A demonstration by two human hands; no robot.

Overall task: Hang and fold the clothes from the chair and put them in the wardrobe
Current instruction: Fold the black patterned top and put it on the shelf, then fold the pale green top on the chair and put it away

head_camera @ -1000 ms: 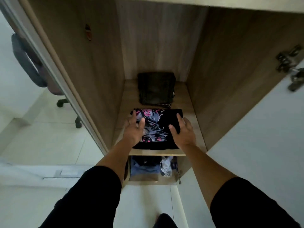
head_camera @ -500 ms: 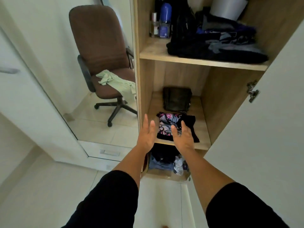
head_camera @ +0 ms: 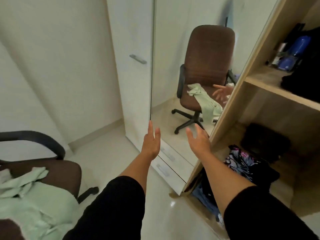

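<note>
White walls and pale glossy floor tiles (head_camera: 107, 153) frame a small bedroom seen from a person's head, looking down past two outstretched arms. Filling the right side is a light wood wardrobe (head_camera: 230, 118), its compartments open. A tall mirror panel (head_camera: 173, 66) sits on the wardrobe just left of the open section, and it reflects a brown office chair with a pale green garment on its seat, plus a hand. Left of the mirror is a white wardrobe door (head_camera: 131, 84) with a grey bar handle.

At lower left stands the real brown office chair (head_camera: 65, 172) with black armrests. A crumpled pale green garment (head_camera: 32, 201) lies across its seat and spills over the front edge.

Inside the wardrobe, the middle shelf holds a folded black shirt with a pink and white print (head_camera: 245, 163) near the front edge, and a dark folded item (head_camera: 265, 142) behind it. Dark clothes (head_camera: 303, 80) and blue bottles (head_camera: 292, 54) sit on the upper shelf. Blue and dark clothing (head_camera: 206, 193) is piled in the bottom compartment.

Both arms wear black sleeves. The left hand (head_camera: 151, 144) is held in the air, fingers straight and close together, holding nothing. The right hand (head_camera: 199, 141) hovers beside the wardrobe's edge, fingers straight and slightly spread, also holding nothing.
</note>
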